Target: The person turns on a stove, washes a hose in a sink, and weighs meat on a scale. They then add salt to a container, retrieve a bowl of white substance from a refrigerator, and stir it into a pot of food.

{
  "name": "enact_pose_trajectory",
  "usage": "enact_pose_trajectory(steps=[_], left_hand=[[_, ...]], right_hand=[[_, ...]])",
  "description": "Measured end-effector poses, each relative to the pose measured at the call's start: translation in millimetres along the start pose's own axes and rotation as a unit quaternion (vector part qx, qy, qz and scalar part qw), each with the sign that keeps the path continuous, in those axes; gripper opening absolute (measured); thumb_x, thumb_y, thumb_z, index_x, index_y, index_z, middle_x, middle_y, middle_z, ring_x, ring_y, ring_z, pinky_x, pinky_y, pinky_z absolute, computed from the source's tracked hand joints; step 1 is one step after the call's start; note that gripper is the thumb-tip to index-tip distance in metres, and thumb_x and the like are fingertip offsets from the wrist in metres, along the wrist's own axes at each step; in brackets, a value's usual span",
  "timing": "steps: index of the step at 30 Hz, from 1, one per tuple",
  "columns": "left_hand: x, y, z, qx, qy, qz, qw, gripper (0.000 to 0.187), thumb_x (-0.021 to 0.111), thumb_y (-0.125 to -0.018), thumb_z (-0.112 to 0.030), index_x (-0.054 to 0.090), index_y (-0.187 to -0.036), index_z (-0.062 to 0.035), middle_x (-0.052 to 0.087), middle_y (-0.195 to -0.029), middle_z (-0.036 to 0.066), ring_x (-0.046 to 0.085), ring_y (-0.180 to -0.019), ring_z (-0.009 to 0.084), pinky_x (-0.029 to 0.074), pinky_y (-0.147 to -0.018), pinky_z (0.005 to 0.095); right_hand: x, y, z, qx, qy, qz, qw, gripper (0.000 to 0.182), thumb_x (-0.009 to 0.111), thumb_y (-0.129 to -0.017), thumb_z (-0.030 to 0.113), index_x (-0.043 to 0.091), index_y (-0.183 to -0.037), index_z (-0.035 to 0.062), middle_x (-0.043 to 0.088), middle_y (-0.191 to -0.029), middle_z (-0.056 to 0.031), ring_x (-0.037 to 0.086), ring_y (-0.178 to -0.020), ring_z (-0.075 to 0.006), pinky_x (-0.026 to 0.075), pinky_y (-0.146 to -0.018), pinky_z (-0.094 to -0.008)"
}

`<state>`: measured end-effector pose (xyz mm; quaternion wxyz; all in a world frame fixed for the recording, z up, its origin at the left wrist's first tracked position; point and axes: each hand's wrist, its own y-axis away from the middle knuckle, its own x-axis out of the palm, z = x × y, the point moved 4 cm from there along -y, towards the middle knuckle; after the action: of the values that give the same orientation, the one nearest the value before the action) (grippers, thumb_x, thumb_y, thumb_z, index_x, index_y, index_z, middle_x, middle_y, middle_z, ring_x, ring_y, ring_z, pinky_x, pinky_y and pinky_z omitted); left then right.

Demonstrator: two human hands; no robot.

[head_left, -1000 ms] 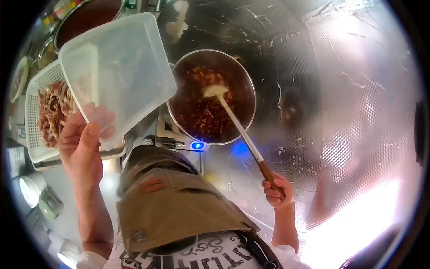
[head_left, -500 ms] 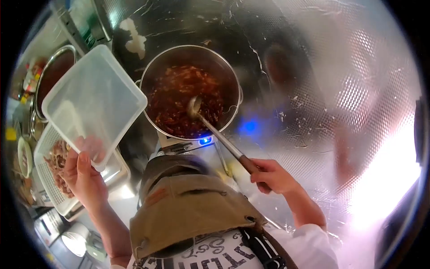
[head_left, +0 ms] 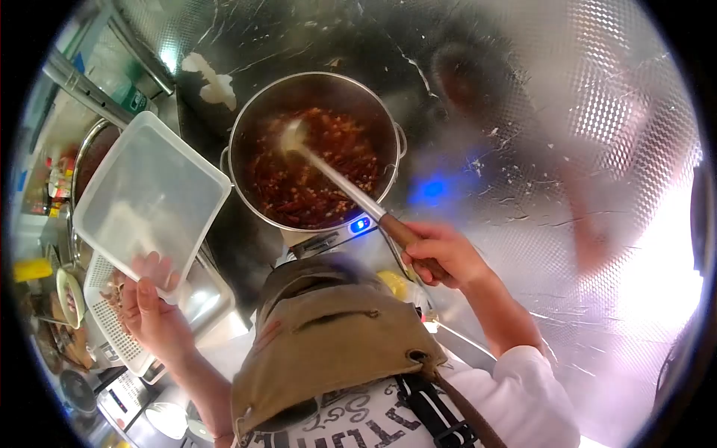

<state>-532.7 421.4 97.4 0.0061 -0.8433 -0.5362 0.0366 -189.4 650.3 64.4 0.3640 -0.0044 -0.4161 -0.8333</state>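
Note:
My right hand (head_left: 441, 255) is closed round the brown handle of a metal ladle (head_left: 343, 184). The ladle's bowl sits blurred in the dark red broth (head_left: 314, 175), left of the middle of a steel pot (head_left: 233, 153). Dried chillies and small pale pieces show in that broth. With thumb on one side and fingers behind, my left hand (head_left: 158, 317) grips the near corner of a translucent plastic container (head_left: 153, 198), tilted beside the pot. Below the container stands a white perforated basket (head_left: 104, 310) with meat-like pieces, partly hidden by my hand.
The pot stands on a cooker with a blue-lit display (head_left: 360, 224). A patterned metal wall (head_left: 597, 149) rises at the right. To the left are a metal tray (head_left: 205, 299), a white oval dish (head_left: 69, 297) and a large round pot (head_left: 93, 153), partly covered.
The ladle's bowl has moved left and away from me through the broth, my right hand following forward. The tilted container has shifted slightly left and lower in view.

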Motion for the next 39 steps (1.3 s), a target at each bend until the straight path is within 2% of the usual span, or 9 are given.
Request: enact_pose_trajectory(steps=[9,12,15,18,21,25,27,33,39], left_hand=[[-6.2,8.4,1.9,-0.003,-0.040,-0.031,0.999,0.036,0.056,-0.089,-0.021,0.055,-0.117,0.0017,0.062,-0.107,0.018,0.062,-0.094,0.0284,0.050,-0.077,0.0353],[-6.5,8.1,5.9,0.012,-0.071,-0.032,0.997,0.035,0.054,-0.090,-0.021,0.055,-0.116,0.0018,0.062,-0.107,0.018,0.062,-0.094,0.0280,0.049,-0.078,0.0362],[4.6,11.1,1.6,-0.026,-0.040,-0.064,0.997,0.034,0.051,-0.091,-0.021,0.055,-0.116,0.0020,0.062,-0.108,0.018,0.061,-0.096,0.0276,0.048,-0.081,0.0369],[2.8,8.1,6.6,-0.048,-0.029,-0.060,0.997,0.034,0.050,-0.091,-0.020,0.053,-0.117,0.0029,0.061,-0.109,0.018,0.060,-0.098,0.0277,0.047,-0.084,0.0371],[7.5,2.4,10.6,-0.024,-0.042,-0.019,0.999,0.034,0.048,-0.092,-0.018,0.052,-0.118,0.0043,0.061,-0.110,0.018,0.059,-0.100,0.0279,0.046,-0.087,0.0371],[20.9,2.8,4.4,-0.046,0.017,-0.008,0.999,0.035,0.046,-0.093,-0.016,0.049,-0.120,0.0056,0.061,-0.110,0.018,0.059,-0.102,0.0279,0.044,-0.092,0.0368],[20.9,4.5,0.8,-0.022,-0.088,-0.013,0.996,0.035,0.046,-0.093,-0.016,0.049,-0.120,0.0056,0.061,-0.111,0.018,0.058,-0.103,0.0281,0.043,-0.093,0.0365],[16.3,11.1,-0.8,-0.074,-0.038,-0.047,0.995,0.034,0.045,-0.093,-0.015,0.049,-0.121,0.0046,0.060,-0.112,0.017,0.059,-0.103,0.0274,0.043,-0.093,0.0344],[9.4,16.6,0.9,-0.072,-0.030,-0.057,0.995,0.035,0.048,-0.092,-0.017,0.051,-0.120,0.0037,0.061,-0.111,0.016,0.060,-0.100,0.0250,0.044,-0.091,0.0327]], right_hand=[[-20.2,-21.2,-15.5,-0.007,-0.123,-0.086,0.989,0.047,0.055,-0.080,0.010,0.046,-0.126,0.0023,0.057,-0.073,-0.0049,0.047,-0.045,-0.0091,0.032,-0.035,-0.0240],[-24.8,6.8,-13.2,0.016,-0.115,-0.078,0.990,0.028,0.059,-0.076,0.003,0.056,-0.104,0.0006,0.056,-0.065,-0.0060,0.049,-0.041,-0.0127,0.034,-0.034,-0.0261],[-24.4,29.5,-19.0,0.021,-0.068,-0.091,0.993,0.050,0.056,-0.079,0.008,0.047,-0.127,-0.0004,0.057,-0.073,-0.0060,0.047,-0.043,-0.0098,0.033,-0.036,-0.0230],[-14.2,34.2,-14.3,-0.006,-0.008,-0.086,0.996,0.029,0.058,-0.079,0.006,0.056,-0.107,0.0013,0.054,-0.065,-0.0039,0.049,-0.046,-0.0097,0.036,-0.040,-0.0246],[-2.4,8.7,-22.9,-0.068,0.112,-0.039,0.991,0.052,0.058,-0.080,0.011,0.047,-0.130,0.0041,0.055,-0.070,-0.0046,0.049,-0.046,-0.0095,0.037,-0.040,-0.0233],[6.1,-44.2,-44.0,-0.185,0.248,-0.041,0.950,0.047,0.058,-0.081,0.013,0.050,-0.126,0.0066,0.053,-0.066,-0.0025,0.050,-0.048,-0.0101,0.041,-0.045,-0.0247],[12.6,-55.4,-44.1,-0.238,0.289,-0.041,0.926,0.046,0.059,-0.080,0.013,0.051,-0.125,0.0066,0.052,-0.065,-0.0015,0.050,-0.049,-0.0103,0.041,-0.046,-0.0252],[6.7,-32.0,-53.5,-0.093,0.131,-0.009,0.987,0.048,0.059,-0.080,0.009,0.049,-0.127,0.0069,0.051,-0.067,-0.0006,0.050,-0.050,-0.0088,0.039,-0.045,-0.0242],[-6.4,5.9,-45.9,-0.100,0.091,-0.044,0.990,0.058,0.059,-0.081,0.005,0.041,-0.135,0.0068,0.051,-0.071,0.0011,0.049,-0.052,-0.0080,0.040,-0.046,-0.0222]])
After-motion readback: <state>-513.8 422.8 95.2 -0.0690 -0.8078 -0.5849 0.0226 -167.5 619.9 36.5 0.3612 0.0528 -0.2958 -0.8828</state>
